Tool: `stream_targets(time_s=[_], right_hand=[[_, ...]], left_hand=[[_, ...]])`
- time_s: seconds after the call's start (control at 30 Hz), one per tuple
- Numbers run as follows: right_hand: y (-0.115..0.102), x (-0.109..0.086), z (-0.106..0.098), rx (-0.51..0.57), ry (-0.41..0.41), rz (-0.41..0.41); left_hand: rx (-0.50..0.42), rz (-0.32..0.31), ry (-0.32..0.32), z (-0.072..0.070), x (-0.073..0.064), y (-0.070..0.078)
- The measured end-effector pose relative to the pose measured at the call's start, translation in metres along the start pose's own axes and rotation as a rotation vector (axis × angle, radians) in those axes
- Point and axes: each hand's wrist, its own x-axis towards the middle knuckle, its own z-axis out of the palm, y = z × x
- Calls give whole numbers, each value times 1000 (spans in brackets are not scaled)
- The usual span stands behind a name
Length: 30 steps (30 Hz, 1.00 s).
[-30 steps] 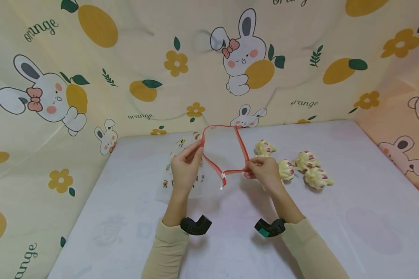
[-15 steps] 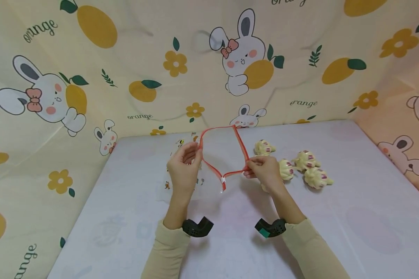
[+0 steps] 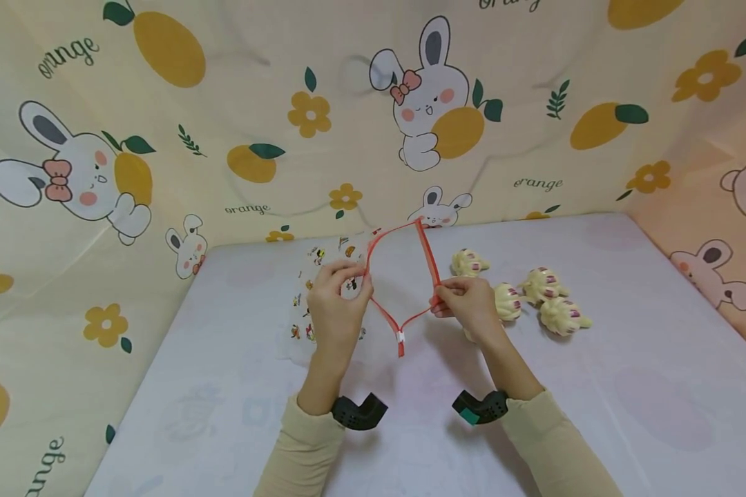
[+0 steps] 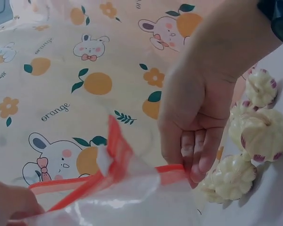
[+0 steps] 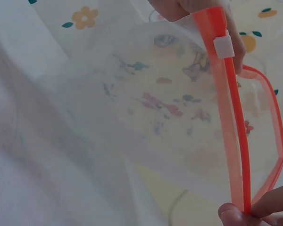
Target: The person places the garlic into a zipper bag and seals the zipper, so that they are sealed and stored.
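Note:
A clear zip bag with small cartoon prints is held up over the table, its red-edged mouth spread wide. My left hand pinches the left side of the red rim between thumb and fingers. On the opposite side, my right hand pinches the rim near its right corner. A white slider sits at the near end of the zip, by a short red tail. Cream garlic-like bulbs with purple marks lie on the table just beyond and right of my right hand, which partly hides some.
The table wears a pale cloth. Behind it hangs a curtain printed with rabbits and oranges, which continues along both sides. A black camera mount sits on my left wrist, and another on my right.
My left hand has shifted down and slightly right along the rim, and its fingers have regripped. The slider end hangs lower, and the mouth's outline has altered. My right hand stays nearly still.

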Motion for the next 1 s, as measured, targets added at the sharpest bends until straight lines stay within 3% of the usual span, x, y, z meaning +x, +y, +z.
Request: stream_targets(time_s=[0.23, 0.33, 0.4, 0.5, 0.6, 0.7, 0.8, 1.0], right_hand=[[-1, -1, -2, 16, -9, -1], [-1, 0, -2, 19, -17, -3], [-1, 0, -1, 20, -24, 2], [0, 1, 0, 27, -37, 9], [1, 2, 1, 49, -52, 23], [3, 3, 1, 74, -67, 30], [3, 3, 1, 67, -83, 30], [1, 3, 2, 56, -111, 20]], left_hand=[[-16, 100, 16, -4, 5, -5], [-47, 86, -8, -6, 6, -6], [-101, 13, -40, -6, 6, -7], [-235, -178, -85, -5, 7, -9], [-388, -398, -91, -4, 10, -10], [-498, -543, -76, -3, 12, -10], [-550, -606, -38, -2, 13, -10], [-524, -617, 7, 1, 12, -10]])
